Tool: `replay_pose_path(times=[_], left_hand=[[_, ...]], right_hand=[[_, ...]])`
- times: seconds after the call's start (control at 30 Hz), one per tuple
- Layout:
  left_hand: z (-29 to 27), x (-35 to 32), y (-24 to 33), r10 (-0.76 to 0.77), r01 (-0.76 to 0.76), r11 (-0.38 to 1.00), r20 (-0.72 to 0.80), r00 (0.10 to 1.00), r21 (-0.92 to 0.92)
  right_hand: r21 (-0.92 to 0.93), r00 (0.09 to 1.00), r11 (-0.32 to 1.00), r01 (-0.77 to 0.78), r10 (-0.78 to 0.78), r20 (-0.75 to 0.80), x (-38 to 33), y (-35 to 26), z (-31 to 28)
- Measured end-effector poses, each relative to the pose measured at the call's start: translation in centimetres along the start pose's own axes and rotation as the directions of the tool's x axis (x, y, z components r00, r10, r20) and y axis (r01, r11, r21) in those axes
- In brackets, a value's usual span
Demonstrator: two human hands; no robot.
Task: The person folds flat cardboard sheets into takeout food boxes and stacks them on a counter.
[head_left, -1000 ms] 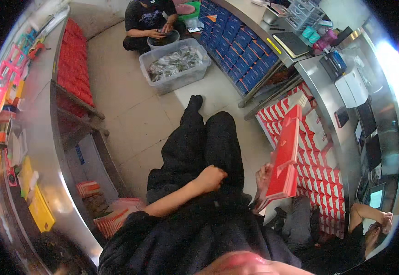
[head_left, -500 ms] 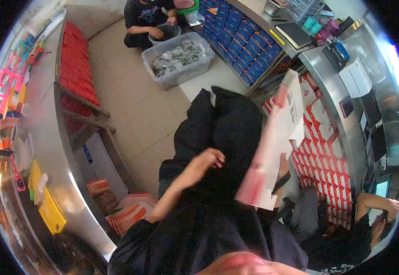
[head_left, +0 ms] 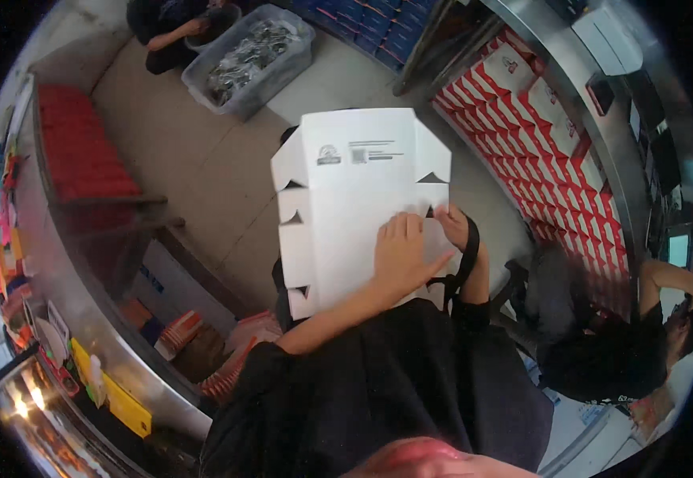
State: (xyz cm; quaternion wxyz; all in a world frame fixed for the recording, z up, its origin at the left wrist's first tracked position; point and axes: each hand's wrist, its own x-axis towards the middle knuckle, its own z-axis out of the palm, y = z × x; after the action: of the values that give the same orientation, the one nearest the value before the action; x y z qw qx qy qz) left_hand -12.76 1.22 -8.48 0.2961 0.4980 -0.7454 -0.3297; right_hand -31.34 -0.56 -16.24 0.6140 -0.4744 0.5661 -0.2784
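Across my lap lies an unfolded white cardboard box blank (head_left: 350, 207), with notched side flaps and small dark print near its far end. My left hand (head_left: 406, 251) rests flat on the blank's right half, fingers stretched out. At the right edge of the blank, my right hand (head_left: 456, 229) grips a side flap; part of its fingers is hidden. A black strap (head_left: 469, 253) hangs round my right wrist.
Stacked red-and-white boxes (head_left: 538, 135) fill the space under the right counter (head_left: 557, 60). Far ahead, a person (head_left: 167, 32) squats by a clear tub (head_left: 303, 49) of bagged items. Another person (head_left: 609, 350) sits at right. A metal counter (head_left: 68, 263) runs along the left.
The box blank has swung from my right side, edge-on, to flat across my lap. My left hand has come down onto it. The view has shifted toward the right.
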Motion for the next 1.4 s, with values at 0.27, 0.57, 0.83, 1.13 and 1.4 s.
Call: replay_pose_path(times=[0.27, 0.57, 0.83, 1.13, 1.4], left_hand=[[2.0, 1.4, -0.7, 0.003, -0.011, 0.998, 0.140, 0.990, 0.056], [-3.6, -2.0, -2.0, -0.315, 0.542, 0.718, 0.490, 0.813, -0.437], [-8.1, 3.5, 2.9, -0.239, 0.380, 0.283, 0.319, 0.917, -0.881], [-1.7, 3.6, 3.2, -0.144, 0.121, 0.387, 0.070, 0.987, -0.914], [-2.6, 1.4, 3.4, 0.134, -0.100, 0.710, -0.006, 0.991, -0.697]], right_hand=[[0.168, 0.910, 0.962, 0.214, -0.135, -0.391, -5.2, -3.8, -3.8], [0.411, 0.944, 0.858, 0.309, -0.225, -0.241, -8.5, -4.3, 4.9], [-0.017, 0.626, 0.646, 0.764, -0.747, -0.224, -8.6, -8.0, 4.3], [-0.725, 0.556, 0.557, 0.405, -0.779, -0.289, -7.7, -9.8, 4.5], [-0.314, 0.462, 0.786, 0.533, -0.581, -0.670, -7.8, -11.0, 9.2]])
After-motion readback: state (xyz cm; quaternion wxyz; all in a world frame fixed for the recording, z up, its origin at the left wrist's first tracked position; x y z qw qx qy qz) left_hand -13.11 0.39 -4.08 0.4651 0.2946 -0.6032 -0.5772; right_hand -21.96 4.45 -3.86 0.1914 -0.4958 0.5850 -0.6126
